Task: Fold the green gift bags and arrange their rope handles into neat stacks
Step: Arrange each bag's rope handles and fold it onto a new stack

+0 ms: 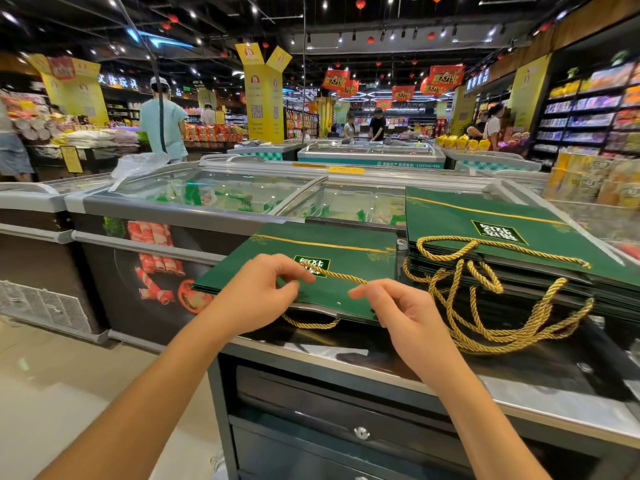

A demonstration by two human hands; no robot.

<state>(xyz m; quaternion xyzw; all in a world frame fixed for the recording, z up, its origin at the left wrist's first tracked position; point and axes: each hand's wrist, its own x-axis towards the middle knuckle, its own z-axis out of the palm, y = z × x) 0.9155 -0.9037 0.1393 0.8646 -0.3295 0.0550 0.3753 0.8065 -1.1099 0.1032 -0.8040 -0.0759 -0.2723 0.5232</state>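
Gold rope handle (343, 276) pinched between both hands (266, 292) (398, 306) over the centre green bag (311, 251); next, I'd guess, lay it flat.

Two bare forearms — no sleeves, no jewellery

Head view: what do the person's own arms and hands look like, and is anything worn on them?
Both arms are bare from the frame's bottom edge to the fingers: no sleeves, gloves, watch, bracelets or rings show on the left hand or the right hand. The visible nails look short and unpainted. No markings are visible.
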